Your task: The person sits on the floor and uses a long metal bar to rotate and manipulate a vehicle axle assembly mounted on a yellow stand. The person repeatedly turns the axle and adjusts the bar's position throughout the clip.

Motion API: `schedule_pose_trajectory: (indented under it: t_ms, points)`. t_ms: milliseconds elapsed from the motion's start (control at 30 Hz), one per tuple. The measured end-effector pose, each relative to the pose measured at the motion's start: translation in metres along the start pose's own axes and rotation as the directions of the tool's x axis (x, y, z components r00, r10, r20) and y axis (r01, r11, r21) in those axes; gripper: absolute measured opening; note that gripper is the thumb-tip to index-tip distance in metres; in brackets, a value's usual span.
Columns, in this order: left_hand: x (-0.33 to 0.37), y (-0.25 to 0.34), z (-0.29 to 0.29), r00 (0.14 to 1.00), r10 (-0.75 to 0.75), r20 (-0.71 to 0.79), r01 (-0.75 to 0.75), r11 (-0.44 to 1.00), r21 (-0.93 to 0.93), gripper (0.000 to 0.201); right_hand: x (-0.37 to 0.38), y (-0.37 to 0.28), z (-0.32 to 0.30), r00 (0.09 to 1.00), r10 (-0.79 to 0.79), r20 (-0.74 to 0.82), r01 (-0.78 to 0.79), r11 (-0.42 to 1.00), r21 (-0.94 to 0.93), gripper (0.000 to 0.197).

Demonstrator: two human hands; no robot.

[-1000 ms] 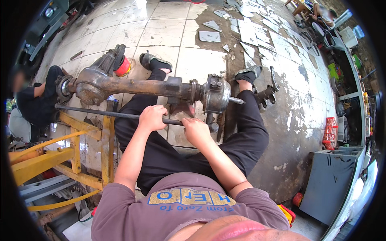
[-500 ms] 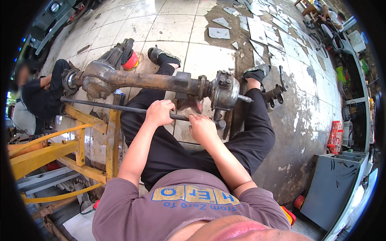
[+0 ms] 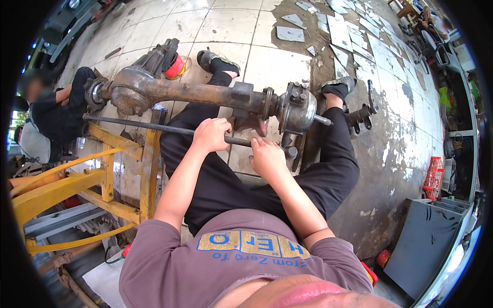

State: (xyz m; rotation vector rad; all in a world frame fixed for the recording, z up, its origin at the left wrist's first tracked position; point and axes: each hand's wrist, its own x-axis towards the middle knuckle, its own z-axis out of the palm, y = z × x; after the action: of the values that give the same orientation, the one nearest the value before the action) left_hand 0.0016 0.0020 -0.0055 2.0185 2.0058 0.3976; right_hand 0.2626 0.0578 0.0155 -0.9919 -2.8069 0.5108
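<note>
A rusty vehicle axle (image 3: 200, 95) lies across in front of me, with a bulging differential housing (image 3: 132, 92) at its left and a round steel hub (image 3: 300, 114) at its right. Along its near side runs a long dark tie rod (image 3: 164, 128), ending at a joint below the hub. My left hand (image 3: 211, 135) is wrapped round this rod at about its middle. Farther right, my right hand (image 3: 268, 155) has its fingers curled at the rod, close to the end joint; its fingertips are partly hidden.
A yellow metal frame (image 3: 72, 192) stands at the left, near a seated person (image 3: 56, 113). Behind the axle is a red tin (image 3: 175, 68). Broken tiles (image 3: 290, 34) litter the far floor. At the right are a grey cabinet (image 3: 421, 246) and a red crate (image 3: 434, 177).
The whole view has shifted slightly, so the axle sits a little farther right. My right hand has moved slightly right along the rod; my left hand keeps its hold.
</note>
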Motion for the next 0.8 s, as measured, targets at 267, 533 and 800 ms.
schedule_pose_trajectory:
  t_ms: [267,533,800]
  points:
    - [0.002,0.005,-0.001,1.000,-0.005,0.001,0.005,1.000,0.012,0.026,0.006,0.004,0.012,0.997,-0.003,-0.083,0.007,0.999,0.046,0.025]
    - [0.005,0.008,-0.004,1.000,-0.025,0.014,0.025,1.000,0.016,0.028,0.001,0.004,0.014,0.996,0.008,-0.093,-0.003,0.999,0.049,0.028]
    - [0.002,0.007,0.000,0.999,-0.003,0.032,0.003,1.000,0.008,0.028,0.002,0.018,0.018,0.999,0.043,-0.018,-0.043,0.999,-0.002,0.029]
